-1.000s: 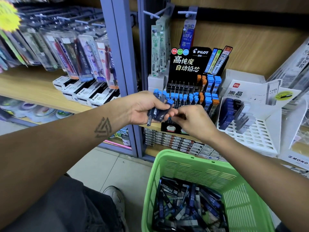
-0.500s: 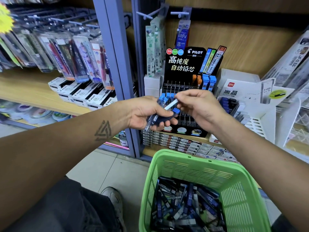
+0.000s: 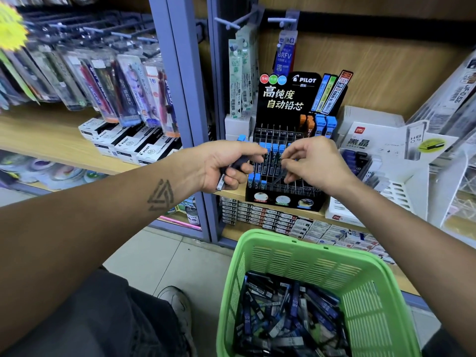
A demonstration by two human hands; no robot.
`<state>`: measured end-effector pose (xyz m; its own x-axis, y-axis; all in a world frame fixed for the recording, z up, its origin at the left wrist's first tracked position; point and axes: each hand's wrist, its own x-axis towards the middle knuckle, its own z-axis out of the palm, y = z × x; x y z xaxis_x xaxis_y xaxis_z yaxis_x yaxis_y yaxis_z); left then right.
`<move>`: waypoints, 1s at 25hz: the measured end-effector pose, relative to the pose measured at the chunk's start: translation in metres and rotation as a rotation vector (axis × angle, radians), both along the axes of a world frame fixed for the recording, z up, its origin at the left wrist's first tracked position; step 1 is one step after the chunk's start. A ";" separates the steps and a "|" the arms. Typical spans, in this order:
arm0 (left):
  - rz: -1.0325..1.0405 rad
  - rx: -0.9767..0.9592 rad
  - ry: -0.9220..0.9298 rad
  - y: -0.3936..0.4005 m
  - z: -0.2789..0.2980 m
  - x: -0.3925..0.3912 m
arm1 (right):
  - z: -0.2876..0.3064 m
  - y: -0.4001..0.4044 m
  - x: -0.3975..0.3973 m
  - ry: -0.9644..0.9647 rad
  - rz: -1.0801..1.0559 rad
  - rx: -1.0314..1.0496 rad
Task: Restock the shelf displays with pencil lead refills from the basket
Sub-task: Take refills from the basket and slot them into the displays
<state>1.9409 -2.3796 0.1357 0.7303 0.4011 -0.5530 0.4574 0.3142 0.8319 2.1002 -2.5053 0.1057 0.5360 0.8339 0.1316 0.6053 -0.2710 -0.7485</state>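
**Kai:** Right hand [image 3: 315, 163] is up at the black Pilot display [image 3: 286, 163], fingers pinched on one slim lead refill case [image 3: 279, 177]. Case is tilted, low end down among the rack's divider slots, front rows.

**Ren:** Left?

**Kai:** Left hand [image 3: 226, 164] curled tight around a small bundle of refill cases [image 3: 230, 171], dark bodies; one end pokes out below the palm, and a blue cap shows above the knuckles. It hovers just left of the display, close to the right hand but not touching it.

**Ren:** Rack status?

**Kai:** Blue-capped cases stand upright in the middle and left slots. A few orange and blue caps in the back row [image 3: 318, 123]. Several slots on the right side look unfilled, though the hand hides part of that.

**Ren:** Stock?

**Kai:** Green basket [image 3: 304, 253] sits below the shelf edge, in front of the person. Loose pile of refill cases [image 3: 291, 313] in its bottom, mostly dark blue and black, lying every which way.

**Ren:** Around it?

**Kai:** Display stands on a wooden shelf [image 3: 233, 194]. White slotted display [image 3: 396, 191] beside it on the right, holding some dark cases. Hanging refill packs [image 3: 243, 73] on pegs above. Boxed stock [image 3: 283, 220] lined up on the shelf under it. Blister-packed pencils [image 3: 128, 86] hang in the bay to the left.
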 end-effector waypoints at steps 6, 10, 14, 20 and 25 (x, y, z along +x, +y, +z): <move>0.039 -0.149 -0.015 0.004 0.000 -0.003 | -0.006 0.004 0.006 0.015 0.049 -0.085; 0.043 -0.119 -0.033 0.000 -0.005 0.000 | -0.012 0.008 -0.001 -0.094 0.102 -0.018; -0.008 0.009 0.011 -0.002 -0.003 0.000 | -0.017 0.011 -0.004 -0.263 0.143 -0.019; 0.025 -0.142 -0.026 0.002 0.001 -0.003 | -0.033 0.014 -0.012 -0.320 0.154 -0.016; 0.005 -0.171 -0.073 -0.005 0.000 -0.002 | -0.031 0.013 -0.012 -0.305 0.133 -0.078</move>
